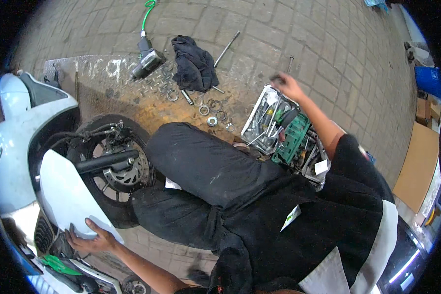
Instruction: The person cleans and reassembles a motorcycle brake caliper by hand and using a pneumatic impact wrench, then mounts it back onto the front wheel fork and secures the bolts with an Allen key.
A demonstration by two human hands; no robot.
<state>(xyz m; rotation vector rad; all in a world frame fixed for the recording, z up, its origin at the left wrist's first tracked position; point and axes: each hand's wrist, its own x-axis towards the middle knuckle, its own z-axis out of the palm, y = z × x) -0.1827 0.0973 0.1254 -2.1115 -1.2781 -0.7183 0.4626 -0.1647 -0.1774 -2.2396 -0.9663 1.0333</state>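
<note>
While the right hand (292,88) pinches a blurred object (278,79), the left hand (97,240) touches the fender (66,191), its grip unclear.

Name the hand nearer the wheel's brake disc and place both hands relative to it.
Left. The left hand, at the pale fender, is below and left of the brake disc in the picture; the right hand, by the tool tray, is farther off, above and right.
</note>
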